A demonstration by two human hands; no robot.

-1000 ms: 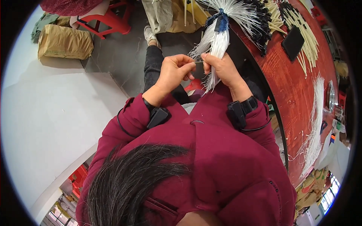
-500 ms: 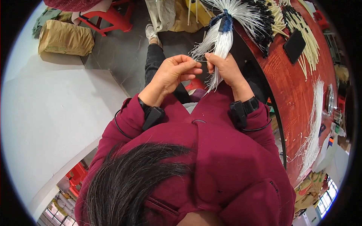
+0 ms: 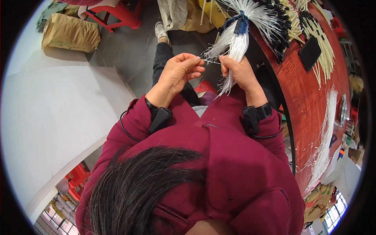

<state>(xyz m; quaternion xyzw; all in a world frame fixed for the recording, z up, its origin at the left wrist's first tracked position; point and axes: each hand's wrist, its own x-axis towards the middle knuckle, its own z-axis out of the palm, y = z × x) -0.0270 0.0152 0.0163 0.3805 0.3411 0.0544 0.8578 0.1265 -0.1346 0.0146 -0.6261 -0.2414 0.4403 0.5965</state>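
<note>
In the upper middle of the frame the left hand (image 3: pixel 178 72) is pinching a single thin white strand (image 3: pixel 211 61) between thumb and fingertips, and that strand is running straight across to the right hand (image 3: pixel 239 72). The right hand is closing around a thick bundle of white strands (image 3: pixel 231 47), gripping it near its middle so the loose ends are hanging down below the fist toward the lap. Above the fist the bundle is rising to a dark blue binding (image 3: pixel 241 24), and beyond it the strands are fanning out at the top edge of the frame. The two hands are sitting just apart, joined only by the taut strand.

Both wrists are wearing black bands with small black units, and the sleeves are dark red. Along the right side of the frame a curved reddish-brown worktop (image 3: pixel 309 102) is carrying a flat black rectangular object (image 3: pixel 310 52), rows of pale sticks (image 3: pixel 323 43) at the upper right, and a long loose skein of white strands (image 3: pixel 325 141) lying lower down its edge. At the upper left a brown sack (image 3: pixel 70 33) is lying on the grey floor beside a red stool (image 3: pixel 119 13), and a large white board (image 3: pixel 51 125) is filling the left side.
</note>
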